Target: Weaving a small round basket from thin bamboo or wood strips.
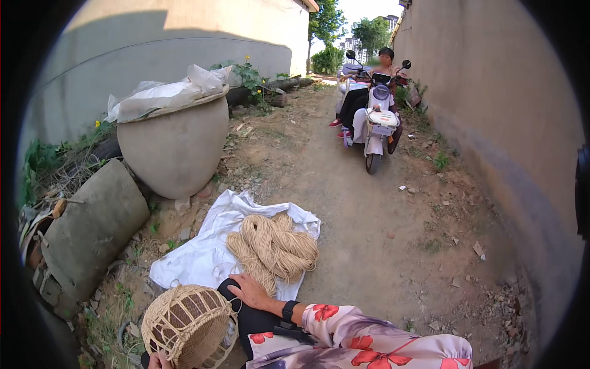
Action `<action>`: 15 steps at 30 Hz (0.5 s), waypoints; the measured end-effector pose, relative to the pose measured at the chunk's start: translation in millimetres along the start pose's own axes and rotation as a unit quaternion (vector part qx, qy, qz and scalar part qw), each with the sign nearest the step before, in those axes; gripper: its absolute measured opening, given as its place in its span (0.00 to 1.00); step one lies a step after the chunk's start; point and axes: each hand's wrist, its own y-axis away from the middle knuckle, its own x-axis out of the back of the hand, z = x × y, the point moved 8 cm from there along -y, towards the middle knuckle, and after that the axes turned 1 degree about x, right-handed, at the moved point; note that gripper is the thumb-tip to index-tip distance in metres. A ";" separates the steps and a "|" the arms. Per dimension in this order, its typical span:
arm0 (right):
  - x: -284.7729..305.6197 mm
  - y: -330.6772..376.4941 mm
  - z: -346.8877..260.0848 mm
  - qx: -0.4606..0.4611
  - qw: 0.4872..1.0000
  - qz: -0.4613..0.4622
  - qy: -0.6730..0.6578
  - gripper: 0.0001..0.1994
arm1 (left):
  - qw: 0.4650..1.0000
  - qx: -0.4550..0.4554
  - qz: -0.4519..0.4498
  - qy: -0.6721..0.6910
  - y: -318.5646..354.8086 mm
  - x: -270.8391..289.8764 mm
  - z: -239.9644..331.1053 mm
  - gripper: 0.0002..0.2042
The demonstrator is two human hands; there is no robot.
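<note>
Resting open on a dark knee, right hand (251, 291) beside rope coil (273, 247), left hand (158, 361) seemingly gripping woven basket (187, 324)

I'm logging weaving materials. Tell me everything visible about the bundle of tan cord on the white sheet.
The bundle of tan cord is a loose hank of twisted, straw-coloured strands, looking like rope fibre, looped into overlapping coils. It lies flat on a crumpled white sheet spread on the dirt. The right hand rests at its near edge, seemingly touching a strand.
</note>
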 end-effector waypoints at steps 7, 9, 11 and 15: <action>4.0 -0.9 6.2 -0.003 1.000 0.012 -0.002 0.25 | 0.996 0.050 -0.042 0.055 -2.7 -8.7 -8.3 0.14; 2.9 0.5 7.1 -0.019 1.000 0.004 -0.006 0.24 | 0.999 -0.007 -0.005 0.044 0.0 -3.3 6.1 0.12; 7.7 -0.8 -7.3 -0.007 1.000 -0.007 0.004 0.24 | 0.998 0.025 -0.012 0.058 -0.8 0.3 -6.5 0.12; 5.9 -1.6 1.8 -0.004 1.000 0.011 0.002 0.25 | 0.998 0.046 -0.027 0.044 1.1 -2.9 0.8 0.13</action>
